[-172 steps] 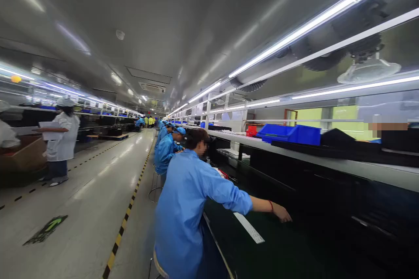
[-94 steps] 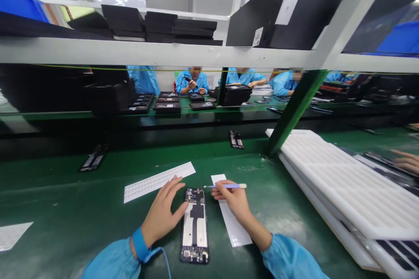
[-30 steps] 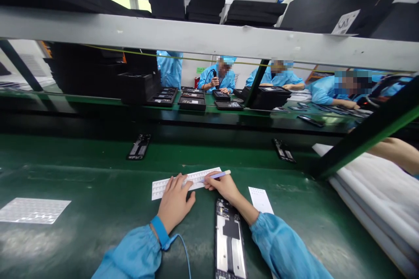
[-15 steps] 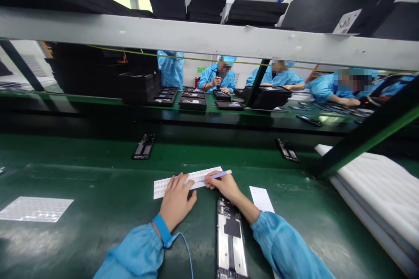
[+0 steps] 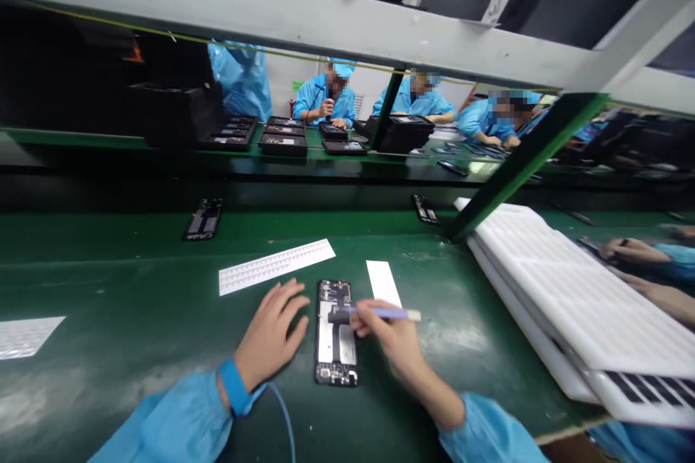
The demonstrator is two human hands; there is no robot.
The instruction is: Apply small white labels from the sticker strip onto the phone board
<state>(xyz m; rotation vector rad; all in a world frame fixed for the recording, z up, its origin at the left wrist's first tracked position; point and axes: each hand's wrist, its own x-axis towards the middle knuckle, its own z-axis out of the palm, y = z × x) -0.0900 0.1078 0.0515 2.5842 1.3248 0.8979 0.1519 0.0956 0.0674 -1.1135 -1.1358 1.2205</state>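
An opened phone body [image 5: 336,333] lies on the green belt [image 5: 135,304] between my hands. My left hand [image 5: 270,336] rests flat beside its left edge, fingers spread, touching it. My right hand [image 5: 392,341] grips a thin pale tweezer tool [image 5: 388,314] held crosswise, its tip over the upper half of the phone. A long white sticker strip [image 5: 276,266] lies beyond my left hand. A shorter white strip [image 5: 384,283] lies just right of the phone. A blue wrist strap with a cord is on my left wrist.
Stacked white foam trays [image 5: 570,304] fill the right side beside a green post [image 5: 521,166]. Two more phone bodies [image 5: 203,218] [image 5: 425,209] lie on the far belt. A co-worker's hands [image 5: 630,252] are at far right. People in blue sit opposite. Another white sheet [image 5: 24,336] lies far left.
My right hand has come back from the long sticker strip to the phone, tool tip now over its upper half. My left hand left the strip and rests beside the phone.
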